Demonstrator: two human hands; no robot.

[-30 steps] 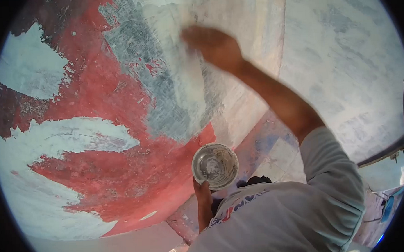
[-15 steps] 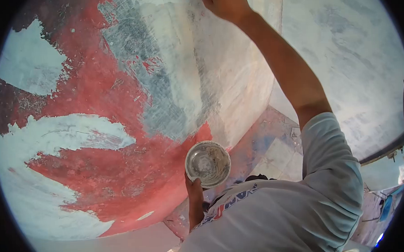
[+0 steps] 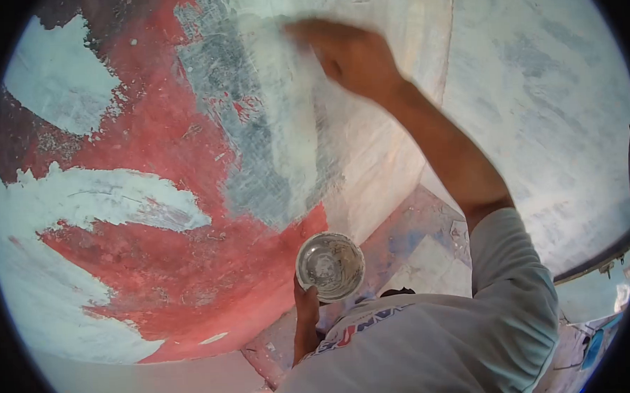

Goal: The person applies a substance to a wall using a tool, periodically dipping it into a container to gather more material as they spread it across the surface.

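Observation:
A round metal bowl (image 3: pixel 330 266) with whitish residue inside is held by my left hand (image 3: pixel 307 303), the thumb on its rim, low in front of my shirt. Higher up, my right hand (image 3: pixel 351 58) is raised against the curved surface (image 3: pixel 283 113), over its whitish band. Motion blurs the fingertips, and whatever they may hold cannot be made out. Left of that band the surface shows grey scraped patches, then red paint (image 3: pixel 164 133) with pale filler patches (image 3: pixel 118 194).
Another pale, grey-smeared panel (image 3: pixel 536 116) rises at the right, with a dark edge along its bottom. Below, between the surfaces, lies a stained floor with a light slab (image 3: pixel 430 265). A blue object (image 3: pixel 592 349) is at the lower right.
My right hand has come down and further into view along the surface. The bowl in my left hand sits slightly lower and to the right, and the view has shifted a little.

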